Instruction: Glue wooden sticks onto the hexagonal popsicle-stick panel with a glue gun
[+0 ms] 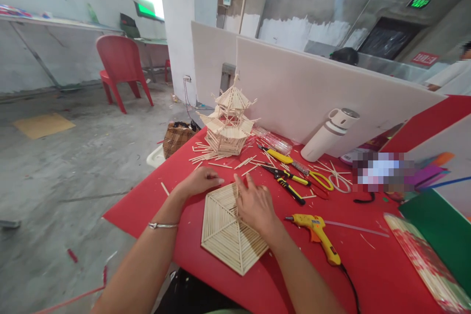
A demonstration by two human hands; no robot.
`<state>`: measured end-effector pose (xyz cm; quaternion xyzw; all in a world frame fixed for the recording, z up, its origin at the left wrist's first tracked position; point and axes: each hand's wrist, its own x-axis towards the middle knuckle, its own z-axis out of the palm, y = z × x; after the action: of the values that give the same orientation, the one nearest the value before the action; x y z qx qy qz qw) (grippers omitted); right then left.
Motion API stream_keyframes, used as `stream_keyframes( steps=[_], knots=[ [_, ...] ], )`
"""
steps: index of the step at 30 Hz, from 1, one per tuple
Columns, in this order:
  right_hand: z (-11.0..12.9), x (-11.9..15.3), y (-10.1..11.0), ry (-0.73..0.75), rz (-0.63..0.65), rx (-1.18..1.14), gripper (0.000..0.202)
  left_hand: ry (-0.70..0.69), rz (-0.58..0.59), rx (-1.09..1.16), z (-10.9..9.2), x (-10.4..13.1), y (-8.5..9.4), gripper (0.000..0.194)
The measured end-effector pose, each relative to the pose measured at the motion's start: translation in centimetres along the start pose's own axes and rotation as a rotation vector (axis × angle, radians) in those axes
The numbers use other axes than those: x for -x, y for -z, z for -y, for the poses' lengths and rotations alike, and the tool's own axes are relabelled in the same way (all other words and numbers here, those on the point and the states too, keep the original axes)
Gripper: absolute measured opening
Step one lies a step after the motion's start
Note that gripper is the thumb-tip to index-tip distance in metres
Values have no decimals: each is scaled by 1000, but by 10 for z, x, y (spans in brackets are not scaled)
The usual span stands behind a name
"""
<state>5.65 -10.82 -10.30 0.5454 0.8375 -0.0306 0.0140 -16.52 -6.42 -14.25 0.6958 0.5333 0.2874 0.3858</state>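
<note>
Panel [221, 223] of pale wooden sticks, six-sided, lies on the red tabletop [147, 206] at the frame's lower centre. The right hand [255, 203] rests over its upper right part, index and middle fingers parted; whether it pinches anything beneath, I cannot tell. Just beyond the upper left edge, the left hand [200, 182] is loosely half-curled, with nothing showing in it. Right of centre lies a yellow glue gun [311, 222]; farther up are a utility knife [277, 156], a stick-built pagoda model [231, 132] and a leaning white flask [329, 137]. A red chair [119, 61] stands upper left.
</note>
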Motion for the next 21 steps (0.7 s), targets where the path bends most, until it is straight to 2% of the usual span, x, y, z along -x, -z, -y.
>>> stream_keyframes(
  steps=[4,8,10,14,17,21],
  knots=[
    [-9,23,5,-30,-52,-26,59,141,-31,129,-3,4,-1,49],
    [-19,73,2,-49,-62,-170,58,250,-124,238,-4,3,-3,50],
    [-22,102,-7,-94,-83,-241,57,267,-159,267,-5,2,-5,50],
    [-25,146,-36,-222,-158,-284,59,282,-155,294,-11,4,-7,47],
    [-27,161,-55,-246,-162,-263,60,283,-148,296,-14,8,-9,47],
    [-27,159,-60,-231,-133,-161,55,282,-150,265,-18,17,-12,53]
  ],
)
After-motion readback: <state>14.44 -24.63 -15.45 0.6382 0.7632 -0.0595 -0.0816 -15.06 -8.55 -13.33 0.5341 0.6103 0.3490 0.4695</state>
